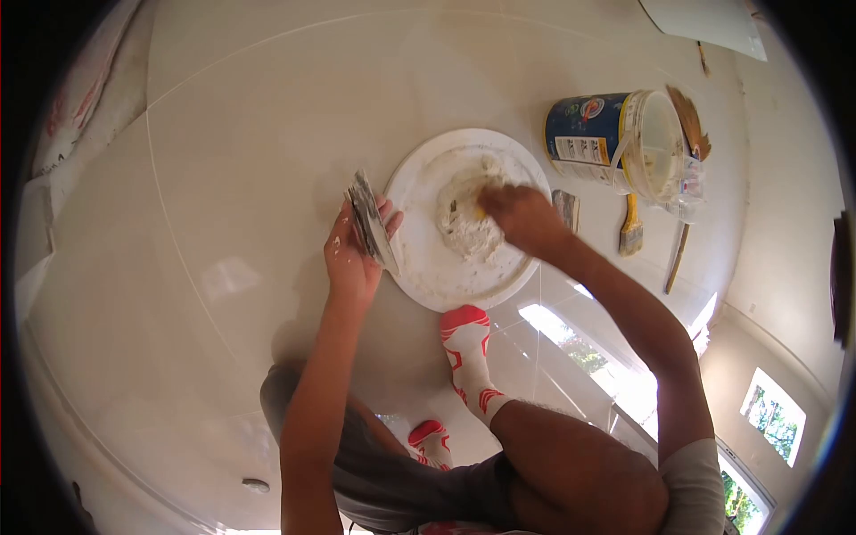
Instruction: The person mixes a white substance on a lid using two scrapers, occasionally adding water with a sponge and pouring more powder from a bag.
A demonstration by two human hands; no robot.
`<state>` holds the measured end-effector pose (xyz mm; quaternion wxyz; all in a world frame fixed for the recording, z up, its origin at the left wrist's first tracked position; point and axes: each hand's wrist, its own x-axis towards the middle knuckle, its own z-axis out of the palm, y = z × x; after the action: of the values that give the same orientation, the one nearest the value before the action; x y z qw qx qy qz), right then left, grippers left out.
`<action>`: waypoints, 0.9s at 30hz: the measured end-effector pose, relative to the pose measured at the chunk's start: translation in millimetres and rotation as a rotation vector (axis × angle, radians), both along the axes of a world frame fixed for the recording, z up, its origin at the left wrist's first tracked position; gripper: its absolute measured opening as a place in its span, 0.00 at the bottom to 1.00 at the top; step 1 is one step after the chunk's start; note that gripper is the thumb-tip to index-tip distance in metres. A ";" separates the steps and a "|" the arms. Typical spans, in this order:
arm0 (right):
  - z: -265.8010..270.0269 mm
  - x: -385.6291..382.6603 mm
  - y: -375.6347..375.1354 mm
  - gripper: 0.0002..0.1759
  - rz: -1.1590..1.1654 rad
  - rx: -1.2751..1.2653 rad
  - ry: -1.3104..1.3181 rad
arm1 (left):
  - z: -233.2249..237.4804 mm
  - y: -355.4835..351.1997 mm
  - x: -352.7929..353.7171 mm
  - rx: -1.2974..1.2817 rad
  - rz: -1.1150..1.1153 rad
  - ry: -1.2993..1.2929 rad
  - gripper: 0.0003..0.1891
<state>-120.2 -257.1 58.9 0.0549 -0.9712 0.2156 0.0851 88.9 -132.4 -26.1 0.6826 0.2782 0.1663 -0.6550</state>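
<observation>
My left hand [355, 254] grips a flat metal scraper [368, 217] smeared with white paste, at the left rim of a round white tray [412, 260]. Bits of the paste stick to that hand's fingers. A mound of thick white paste [471, 234] lies in the middle of the tray. Over its right side, my right hand [526, 218] is closed around a tool with a yellow handle [482, 207]. The tool's working end is hidden by the hand and the paste.
A blue and white bucket [584, 138] lies on its side beyond the tray. Near it are a yellow-handled paintbrush [631, 227], a grey flat block [566, 209], a thin stick [678, 259] and a clear plastic bag [691, 192]. My socked foot [465, 343] is close to the tray's near rim.
</observation>
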 end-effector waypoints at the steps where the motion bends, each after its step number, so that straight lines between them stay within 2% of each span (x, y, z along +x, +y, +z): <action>1: -3.7 -10.8 -5.0 0.10 0.005 -0.021 -0.006 | -0.2 -7.6 1.7 -0.021 0.005 -0.006 0.16; 3: 17.5 -1.2 -7.2 0.10 -0.084 0.162 0.052 | 0.8 -1.4 1.4 0.015 0.019 0.074 0.15; 4: 15.3 0.3 -11.6 0.16 -0.130 0.055 0.028 | 1.0 3.8 -0.1 0.027 0.021 0.081 0.15; 5: 12.8 -1.3 -1.0 0.16 -0.128 0.058 0.035 | 3.5 3.7 -1.0 0.064 0.016 0.059 0.15; 6: 10.3 1.4 12.5 0.16 -0.013 0.081 0.077 | 4.7 -2.8 0.2 0.086 0.010 0.029 0.15; 9: 19.8 9.9 -5.4 0.16 -0.075 0.207 0.068 | 2.9 -2.3 0.6 0.039 -0.001 0.030 0.14; 11: -12.7 0.4 8.0 0.14 0.052 0.063 -0.042 | 3.3 2.8 -1.2 0.072 -0.001 0.042 0.14; 13: 9.6 15.5 15.6 0.14 0.119 0.198 0.169 | 3.4 -7.8 2.5 0.073 0.011 0.036 0.14; 14: 9.1 12.4 3.4 0.14 0.083 0.213 0.034 | 3.7 -4.9 2.5 0.037 0.004 0.032 0.14; 15: 14.9 16.6 -6.9 0.13 0.031 0.174 0.016 | 3.4 -2.4 1.9 -0.001 -0.003 0.029 0.14; 18: 10.7 22.3 7.5 0.09 0.250 0.119 0.123 | 7.6 -5.5 2.1 0.103 -0.006 0.038 0.14; 21: 22.9 41.5 -24.1 0.07 0.242 0.167 0.149 | 11.6 -5.5 2.1 0.071 -0.005 0.024 0.14; 22: 18.3 47.3 -34.9 0.06 0.249 0.104 0.089 | 10.0 -3.7 0.8 0.078 -0.010 0.030 0.14; 23: 15.8 54.2 -44.9 0.06 0.250 0.117 0.046 | 7.4 -3.1 0.5 0.096 -0.010 0.018 0.14; 25: 6.8 62.0 -62.9 0.10 0.286 0.056 0.125 | 4.7 -3.5 -0.2 0.110 -0.021 0.009 0.15; 27: -5.9 44.6 -86.1 0.11 0.227 0.068 0.117 | 3.4 -2.1 2.3 0.041 -0.025 0.011 0.16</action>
<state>-75.6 -343.2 53.1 0.0654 -0.9804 0.1039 0.1543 91.2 -134.5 -22.8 0.6676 0.2905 0.1798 -0.6615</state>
